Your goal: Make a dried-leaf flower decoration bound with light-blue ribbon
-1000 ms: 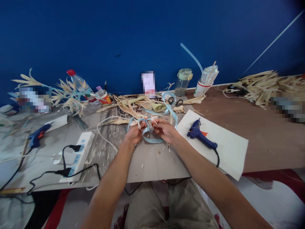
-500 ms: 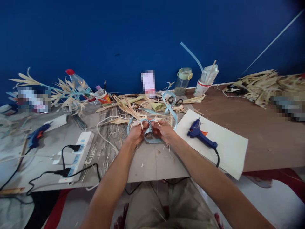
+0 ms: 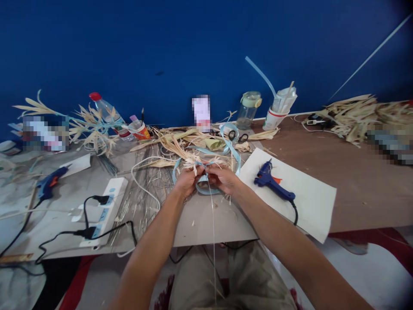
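Nearest, a thin pale strand hangs from btwn the hands, past the table edge, down in front of the trousers. Pwr strip off L, 2 blk plugs in. And here's the L hand & R hand: fingertips nearly meeting, both pinched narrow on lt-blue ribbon, its loop just below, btwn them, mid-table! Pale husk bits poke up at the fingers. Over R, blue glue gun on a white sheet. Farther, husk pile, then red-cap bottle L, paper cup R, blue wall behind.
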### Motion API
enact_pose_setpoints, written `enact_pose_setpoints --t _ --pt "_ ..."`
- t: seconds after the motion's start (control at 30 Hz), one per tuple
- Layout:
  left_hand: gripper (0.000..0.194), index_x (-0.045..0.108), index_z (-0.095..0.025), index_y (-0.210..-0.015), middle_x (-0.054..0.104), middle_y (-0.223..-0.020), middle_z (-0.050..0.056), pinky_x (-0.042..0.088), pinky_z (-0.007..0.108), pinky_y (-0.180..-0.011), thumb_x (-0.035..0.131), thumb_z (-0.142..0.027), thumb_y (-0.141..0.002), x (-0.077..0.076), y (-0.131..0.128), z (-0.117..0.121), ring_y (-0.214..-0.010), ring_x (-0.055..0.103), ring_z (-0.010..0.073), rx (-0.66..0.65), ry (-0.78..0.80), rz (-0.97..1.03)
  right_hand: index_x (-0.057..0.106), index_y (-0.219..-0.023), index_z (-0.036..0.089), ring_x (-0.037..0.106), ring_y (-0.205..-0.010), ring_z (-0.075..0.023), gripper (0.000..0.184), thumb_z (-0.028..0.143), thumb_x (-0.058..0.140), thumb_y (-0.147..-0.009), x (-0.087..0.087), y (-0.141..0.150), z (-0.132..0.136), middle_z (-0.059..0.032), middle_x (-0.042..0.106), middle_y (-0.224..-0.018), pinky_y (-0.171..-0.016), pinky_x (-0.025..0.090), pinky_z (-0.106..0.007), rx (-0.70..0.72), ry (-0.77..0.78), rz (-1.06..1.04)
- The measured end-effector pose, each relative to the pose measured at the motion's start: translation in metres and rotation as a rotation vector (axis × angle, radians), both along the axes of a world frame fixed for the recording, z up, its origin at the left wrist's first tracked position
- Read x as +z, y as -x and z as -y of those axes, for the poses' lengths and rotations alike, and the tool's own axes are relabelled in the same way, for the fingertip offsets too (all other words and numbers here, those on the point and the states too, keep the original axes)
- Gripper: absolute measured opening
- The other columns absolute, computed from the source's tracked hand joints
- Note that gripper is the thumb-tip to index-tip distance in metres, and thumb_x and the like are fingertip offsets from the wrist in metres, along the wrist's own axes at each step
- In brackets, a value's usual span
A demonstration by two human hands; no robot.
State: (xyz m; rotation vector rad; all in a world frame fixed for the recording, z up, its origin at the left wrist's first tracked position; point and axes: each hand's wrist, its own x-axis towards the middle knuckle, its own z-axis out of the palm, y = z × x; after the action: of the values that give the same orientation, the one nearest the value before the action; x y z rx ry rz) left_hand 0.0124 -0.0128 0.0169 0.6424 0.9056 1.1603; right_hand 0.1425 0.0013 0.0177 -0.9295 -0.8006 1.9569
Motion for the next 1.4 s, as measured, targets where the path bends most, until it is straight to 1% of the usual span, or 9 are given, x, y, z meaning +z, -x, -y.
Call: enact_pose_setpoints --t 0.1,0.2,0.33,0.4,0.7,0.8,0.97,1.13,1.4 --pt "0.031 0.067 -0.014 -0.07 0.066 -0.065 0.002 0.05 0.027 -0.059 0.084 -0.026 -0.048 -0.004 -0.001 -0.001 -0.065 0.063 0.0164 0.039 -0.035 -0.003 0.055 -0.062 0.017 0.034 -0.046 -0.0042 0.028 0.025 0.078 -0.049 0.001 -0.002 -0.001 0.0072 0.045 -0.049 -0.039 0.024 -0.018 0.022 0.016 -0.002" --pt "0.029 0.068 -0.014 -0.075 0.069 -0.071 0.003 0.05 0.027 -0.062 0.082 -0.025 -0.052 -0.011 0.002 -0.004 -0.065 0.063 0.0152 0.014 -0.098 -0.029 0.053 -0.059 0.017 0.032 -0.043 -0.0037 0.024 0.022 0.074 -0.05 0.001 -0.003 -0.001 0.0075 0.044 -0.047 -0.039 0.027 -0.018 0.057 0.043 0.016" --pt "0.026 0.067 -0.015 -0.075 0.067 -0.067 0.001 0.046 0.023 -0.058 0.081 -0.023 -0.055 -0.017 0.008 -0.006 -0.059 0.059 0.0117 0.003 -0.145 -0.105 0.05 -0.057 0.019 0.029 -0.039 -0.0034 0.02 0.019 0.069 -0.053 -0.001 -0.004 -0.001 0.0092 0.041 -0.044 -0.047 0.044 -0.025 0.141 0.066 0.019" --pt "0.025 0.065 -0.016 -0.074 0.065 -0.066 0.0 0.044 0.023 -0.055 0.081 -0.02 -0.055 -0.016 0.009 -0.006 -0.056 0.058 0.0111 -0.005 -0.144 -0.144 0.05 -0.057 0.019 0.029 -0.039 -0.0035 0.019 0.018 0.068 -0.055 -0.004 -0.004 -0.002 0.0096 0.041 -0.044 -0.052 0.049 -0.028 0.164 0.058 0.017" --pt "0.023 0.063 -0.017 -0.073 0.061 -0.061 -0.002 0.04 0.022 -0.053 0.078 -0.015 -0.056 -0.008 0.006 -0.005 -0.053 0.053 0.0102 0.035 -0.152 -0.151 0.048 -0.058 0.018 0.029 -0.039 -0.0031 0.025 0.023 0.072 -0.059 -0.005 -0.004 -0.002 0.0089 0.042 -0.046 -0.045 0.037 -0.023 0.177 0.034 0.015" --pt "0.024 0.062 -0.017 -0.072 0.057 -0.057 -0.003 0.038 0.022 -0.051 0.079 -0.016 -0.055 -0.008 0.008 -0.006 -0.05 0.05 0.0089 0.044 -0.141 -0.156 0.047 -0.059 0.017 0.031 -0.04 -0.003 0.033 0.03 0.078 -0.059 -0.003 -0.006 -0.001 0.0077 0.046 -0.048 -0.044 0.032 -0.022 0.205 0.026 -0.015" --pt "0.024 0.062 -0.019 -0.075 0.058 -0.057 -0.003 0.038 0.023 -0.049 0.078 -0.021 -0.058 -0.011 0.01 -0.007 -0.048 0.051 0.0103 0.0 -0.164 -0.145 0.052 -0.061 0.016 0.037 -0.041 -0.004 0.039 0.042 0.08 -0.059 -0.002 -0.01 0.001 0.0047 0.053 -0.052 -0.045 0.031 -0.022 0.246 0.041 -0.016" --pt "0.026 0.063 -0.017 -0.075 0.059 -0.059 -0.004 0.038 0.021 -0.051 0.08 -0.019 -0.054 -0.013 0.011 -0.007 -0.05 0.051 0.0087 0.057 -0.149 -0.161 0.051 -0.063 0.017 0.034 -0.041 -0.0038 0.035 0.035 0.081 -0.059 -0.008 -0.012 0.0 0.0067 0.048 -0.05 -0.046 0.03 -0.021 0.291 0.021 -0.041" --pt "0.037 0.067 -0.014 -0.084 0.065 -0.064 0.001 0.043 0.024 -0.061 0.083 -0.025 -0.052 -0.002 0.02 -0.003 -0.059 0.059 0.0118 -0.195 -0.129 -0.056 0.052 -0.072 0.016 0.027 -0.04 -0.0044 0.013 0.024 0.063 -0.072 -0.007 -0.018 -0.005 0.0068 0.045 -0.049 -0.045 0.029 -0.02 0.409 0.092 -0.207"
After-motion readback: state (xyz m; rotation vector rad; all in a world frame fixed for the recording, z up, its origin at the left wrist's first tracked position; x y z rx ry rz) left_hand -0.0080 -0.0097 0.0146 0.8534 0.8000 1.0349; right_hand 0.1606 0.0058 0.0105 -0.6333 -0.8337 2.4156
